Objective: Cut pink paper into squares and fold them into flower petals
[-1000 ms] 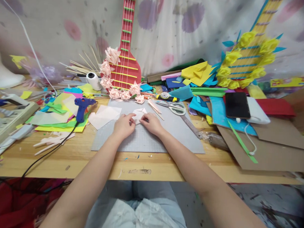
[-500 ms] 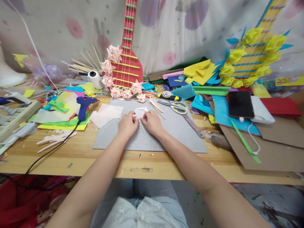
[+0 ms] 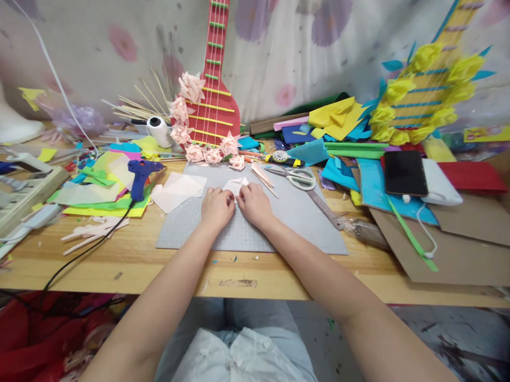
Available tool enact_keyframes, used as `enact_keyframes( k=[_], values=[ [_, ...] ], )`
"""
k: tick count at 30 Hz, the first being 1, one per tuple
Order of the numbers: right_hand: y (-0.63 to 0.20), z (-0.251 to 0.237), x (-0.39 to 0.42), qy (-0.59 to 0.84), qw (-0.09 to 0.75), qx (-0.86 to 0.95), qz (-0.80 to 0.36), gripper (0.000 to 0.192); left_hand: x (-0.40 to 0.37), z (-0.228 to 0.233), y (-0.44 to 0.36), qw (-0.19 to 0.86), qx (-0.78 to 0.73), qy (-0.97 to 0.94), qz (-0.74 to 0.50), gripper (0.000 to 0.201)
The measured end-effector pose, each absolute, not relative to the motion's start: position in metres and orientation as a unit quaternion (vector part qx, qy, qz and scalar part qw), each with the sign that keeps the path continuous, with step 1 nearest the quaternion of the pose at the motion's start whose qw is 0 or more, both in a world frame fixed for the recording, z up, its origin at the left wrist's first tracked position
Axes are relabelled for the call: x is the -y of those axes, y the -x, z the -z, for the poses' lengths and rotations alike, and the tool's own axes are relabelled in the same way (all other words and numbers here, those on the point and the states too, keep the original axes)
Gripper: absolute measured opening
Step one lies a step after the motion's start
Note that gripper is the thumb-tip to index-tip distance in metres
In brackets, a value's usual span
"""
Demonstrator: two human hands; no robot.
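Note:
A small piece of pale pink paper [image 3: 235,183] lies on the grey cutting mat [image 3: 307,234], partly covered by my fingers. My left hand [image 3: 218,207] is closed on its left side, fingertips pinched at the near edge. From the right, my right hand [image 3: 254,204] grips the same paper with bent fingers, the two hands almost touching. Larger pale pink sheets [image 3: 180,189] rest just left of my left hand. Beyond my right hand lie a folded pink paper strip [image 3: 263,175] and grey-handled scissors [image 3: 300,180].
A red paper guitar [image 3: 216,109] with pink flowers stands behind the mat; a yellow-flowered one [image 3: 425,96] leans at right. A blue glue gun [image 3: 140,177] trails its cord at left. Right lie a metal ruler [image 3: 323,209], cardboard [image 3: 449,256] and a black phone [image 3: 405,173].
My left hand has shifted slightly right, nearer my right hand, and its fingers have closed in at the paper's near edge. My right hand stays nearly in place.

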State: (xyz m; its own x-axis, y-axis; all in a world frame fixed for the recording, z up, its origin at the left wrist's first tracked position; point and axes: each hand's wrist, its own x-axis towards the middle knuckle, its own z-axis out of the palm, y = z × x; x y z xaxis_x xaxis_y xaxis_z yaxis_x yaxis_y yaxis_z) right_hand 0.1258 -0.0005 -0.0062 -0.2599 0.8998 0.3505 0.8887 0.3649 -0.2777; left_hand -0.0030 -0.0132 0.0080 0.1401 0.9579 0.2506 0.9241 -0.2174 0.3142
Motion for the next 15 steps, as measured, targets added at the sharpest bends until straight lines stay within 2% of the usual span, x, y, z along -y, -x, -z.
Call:
enact_keyframes(
  k=[7, 11, 15],
  values=[
    [-0.1287, 0.0076, 0.0009, 0.561, 0.236, 0.793, -0.008, 0.013, 0.0131, -0.0070, 0.0022, 0.033, -0.643, -0.735, -0.210, 0.020],
    [-0.1315, 0.0084, 0.0003, 0.563, 0.235, 0.792, -0.026, 0.023, 0.0117, -0.0074, 0.0036, 0.049, -0.651, -0.729, -0.207, 0.016],
    [-0.1333, 0.0075, 0.0005, 0.565, 0.230, 0.791, -0.041, 0.027, 0.0111, -0.0070, 0.0063, 0.064, -0.647, -0.731, -0.205, 0.022]
  ],
)
